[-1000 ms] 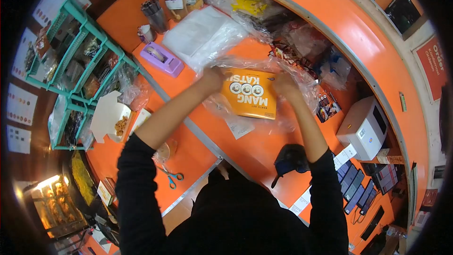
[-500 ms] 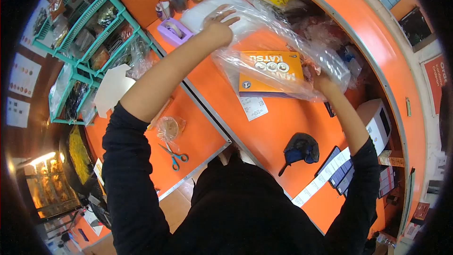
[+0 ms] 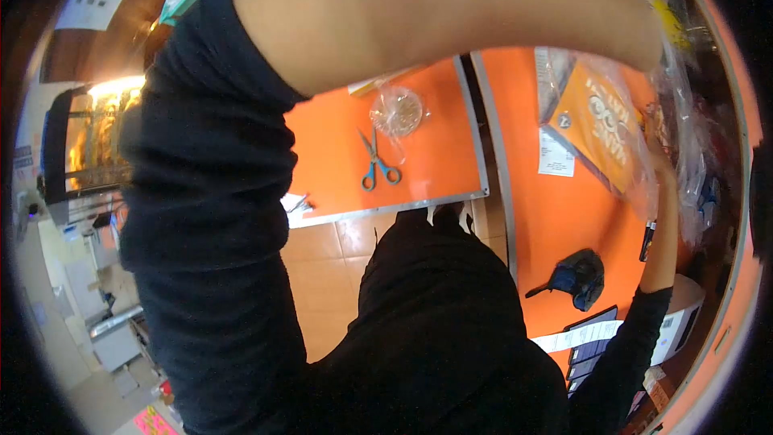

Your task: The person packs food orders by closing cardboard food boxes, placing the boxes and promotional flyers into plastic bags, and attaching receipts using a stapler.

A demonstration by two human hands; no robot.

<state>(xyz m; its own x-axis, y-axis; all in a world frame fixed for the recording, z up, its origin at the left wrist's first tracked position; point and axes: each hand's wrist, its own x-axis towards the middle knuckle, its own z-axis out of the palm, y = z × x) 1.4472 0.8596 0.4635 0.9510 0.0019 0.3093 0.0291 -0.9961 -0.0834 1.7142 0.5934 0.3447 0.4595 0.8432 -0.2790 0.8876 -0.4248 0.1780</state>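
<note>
Though its grip is unclear, the right hand (image 3: 659,157) sits beside the orange box (image 3: 594,119).

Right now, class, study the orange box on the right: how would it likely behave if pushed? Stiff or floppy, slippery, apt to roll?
The orange box is probably stiff, as its edges look straight. Its flat faces make rolling unlikely. The shiny clear plastic bag over part of it may make it slippery.
</note>
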